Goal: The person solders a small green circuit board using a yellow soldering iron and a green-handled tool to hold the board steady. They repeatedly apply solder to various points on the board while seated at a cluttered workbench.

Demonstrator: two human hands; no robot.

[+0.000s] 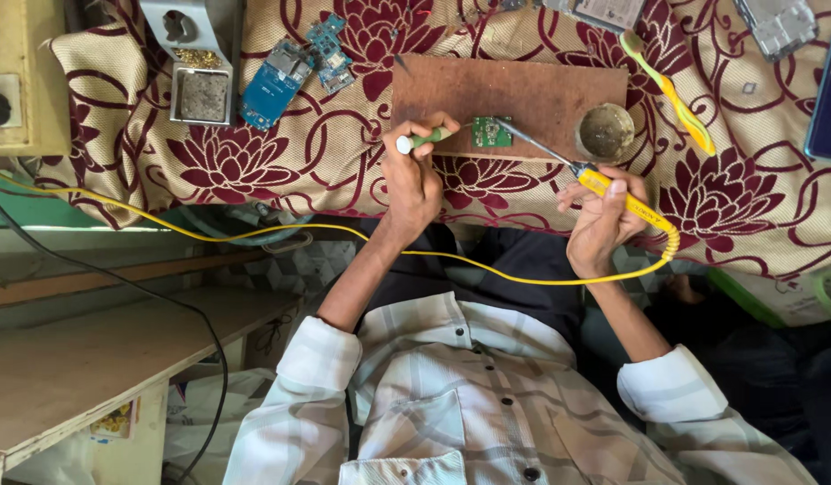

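Two hands at work over a small green circuit board (492, 132), which lies on a brown wooden board (510, 94) set on a table covered with a maroon floral cloth (254, 153). Left hand (413, 175): grip pressed around a green-handled tool with white end (423, 139), its tip pointed toward the circuit board's left edge. Right hand (604, 220): grip wrapped around the yellow handle of a soldering iron (595, 180); metal shaft runs up-left, tip at the circuit board's upper right corner. Yellow cord (487, 269) loops from the iron's handle across the lap and off left.

Surroundings: round tin (606, 133) just right of the circuit board, close beside the iron's shaft. Yellow-green toothbrush (667, 90) lies diagonally past the tin. Two blue circuit boards (294, 67) up left, next to a grey metal stand (200, 63). Black cable (164, 305) crosses a wooden bench (83, 359) at lower left.
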